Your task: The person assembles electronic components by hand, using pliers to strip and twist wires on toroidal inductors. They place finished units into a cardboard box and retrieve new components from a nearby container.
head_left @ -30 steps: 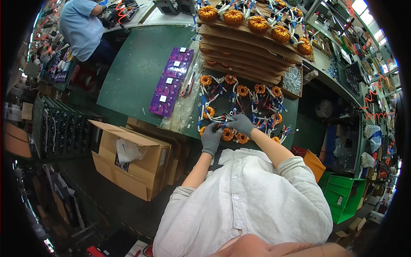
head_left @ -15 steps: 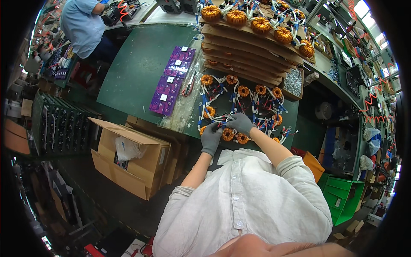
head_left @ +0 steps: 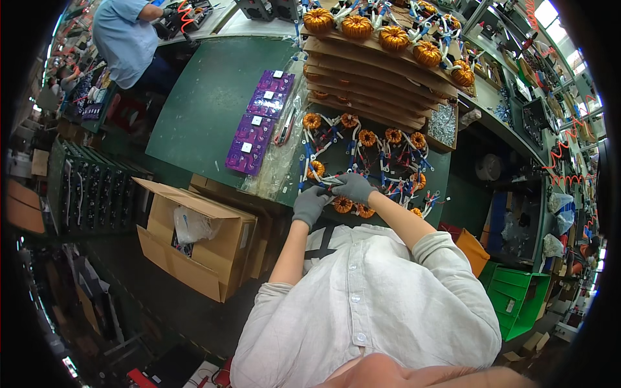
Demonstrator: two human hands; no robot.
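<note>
At the near edge of the green bench, my grey-gloved hands work close together on white and blue cable leads [head_left: 331, 181] of copper-wound ring coils. My left hand [head_left: 310, 206] is closed, its fingertips pinching the leads. Just right of it, my right hand [head_left: 354, 188] reaches over the same leads with curled fingers and grips them. The exact ends between my fingertips are hidden. A copper coil [head_left: 343, 204] sits just below my right hand, and another coil [head_left: 315, 169] lies above the leads. Several more coils [head_left: 367, 138] with cables form a loose ring beyond my hands.
Purple circuit boards [head_left: 250, 143] lie on the left of the bench beside a red utility knife [head_left: 283, 129]. Layered cardboard sheets [head_left: 375, 74] bearing coils rise at the back. A tray of small metal parts [head_left: 443, 123] stands right. An open carton [head_left: 194, 242] is lower left; a co-worker [head_left: 126, 42] is far left.
My left hand has shifted slightly left and turned more over the leads. My right hand has moved a little left and down, staying on the leads. The nearest coils have shifted slightly.
</note>
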